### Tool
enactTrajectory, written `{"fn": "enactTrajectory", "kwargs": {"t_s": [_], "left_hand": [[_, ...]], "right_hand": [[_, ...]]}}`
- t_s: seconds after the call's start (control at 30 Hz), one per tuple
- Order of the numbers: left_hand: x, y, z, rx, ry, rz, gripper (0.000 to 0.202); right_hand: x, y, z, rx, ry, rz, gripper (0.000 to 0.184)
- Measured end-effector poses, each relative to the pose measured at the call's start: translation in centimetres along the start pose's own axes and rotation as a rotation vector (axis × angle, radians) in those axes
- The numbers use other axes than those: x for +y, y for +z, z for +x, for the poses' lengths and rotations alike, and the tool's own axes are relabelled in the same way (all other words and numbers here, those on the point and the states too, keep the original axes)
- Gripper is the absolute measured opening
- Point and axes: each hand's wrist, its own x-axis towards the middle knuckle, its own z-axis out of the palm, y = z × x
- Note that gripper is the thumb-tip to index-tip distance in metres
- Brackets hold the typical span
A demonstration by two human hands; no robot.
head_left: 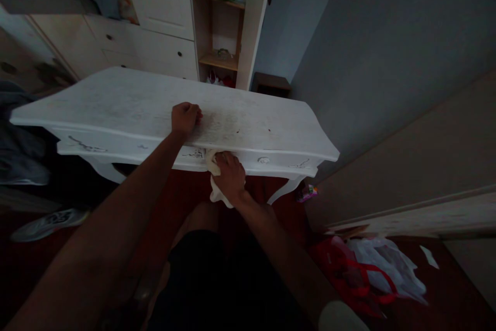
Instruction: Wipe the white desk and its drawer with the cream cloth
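Observation:
A white table [127, 98] with a curved front stands before me, its top smudged with grey-brown marks. My left hand [186, 116] rests on that top near the front edge, fingers curled into a loose fist. Something red shows at its fingertips, too small to make out. Lower down, at the table's front face, my right hand [231, 173] presses a cream-coloured cloth [219, 194] against the drawer front. Part of the cloth hangs below the edge. Carved ornaments [194, 154] decorate the face left of the cloth, and a round rosette knob [264, 160] sits to its right.
Behind the table is a white cabinet [155, 52] with drawers and an open shelf compartment [219, 60]. A grey wall [387, 36] rises on the right. On the reddish floor lie a red bag [341, 269], a white plastic bag [391, 266] and, at left, a shoe [50, 223].

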Motion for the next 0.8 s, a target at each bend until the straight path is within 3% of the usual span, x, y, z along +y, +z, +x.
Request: {"fn": "enactTrajectory", "kwargs": {"t_s": [0.1,0.23,0.33,0.5,0.63,0.8], "left_hand": [[0.0,0.0,0.0,-0.01,0.001,0.042,0.014],[-0.2,-0.1,0.3,-0.029,0.0,0.076,0.014],[-0.4,-0.1,0.5,-0.025,-0.018,0.059,0.013],[-0.2,-0.1,0.4,-0.03,-0.017,0.009,0.014],[0.2,-0.1,0.1,-0.013,-0.024,0.018,0.015],[0.8,0.1,-0.3,0.001,-0.05,0.084,0.013]], "right_hand": [[-1.5,0.5,0.3,-0.02,-0.001,-0.066,0.039],[-1.4,0.7,-0.5,-0.107,-0.078,-0.173,0.035],[-0.5,1.1,-1.4,-0.188,-0.131,-0.177,0.034],[0.6,1.6,-1.8,-0.202,-0.124,-0.159,0.036],[1.9,0.8,-1.9,-0.221,-0.166,-0.16,0.037],[5.4,-0.8,-3.3,-0.214,-0.102,-0.202,0.042]]}}
